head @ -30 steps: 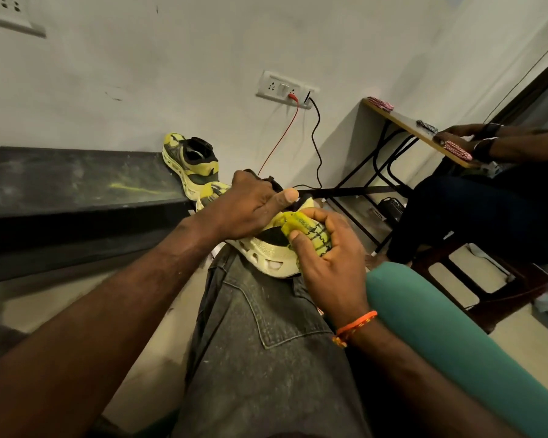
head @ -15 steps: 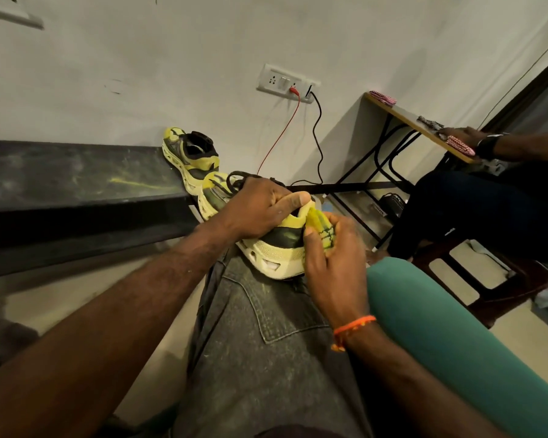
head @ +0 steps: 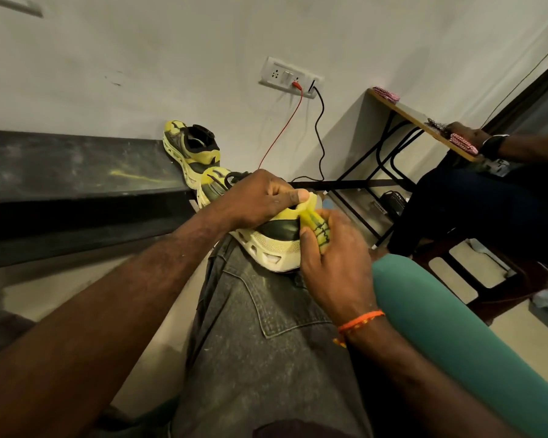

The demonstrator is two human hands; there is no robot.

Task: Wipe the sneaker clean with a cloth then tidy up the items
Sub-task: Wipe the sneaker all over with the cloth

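Plain white wall w/ a socket plate [head: 290, 78] and two cords hanging from it; dark bench [head: 76, 172] runs along the wall on the left, a second sneaker [head: 192, 150] sits at its right end, near the wall; small desk [head: 421, 124] at right w/ another person's hand on it. Sneaker [head: 266, 241] being cleaned rests heel-end toward the wearer on the grey-jeans knee [head: 266, 327], not on the bench. Left hand [head: 260, 200] clamps the collar, fingers curled over the opening, thumb pressed on the heel tab. Right hand [head: 332, 263] has fingers closed round a bunched yellow cloth [head: 317, 227], pressed to the back of the heel. Progress, as a guess: wiping in hand, working the heel; how much of the upper is done can't be told; midsole looks fairly clean. Left to do: finish wipe, maybe the 2nd shoe, then tidy; nothing put away yet.
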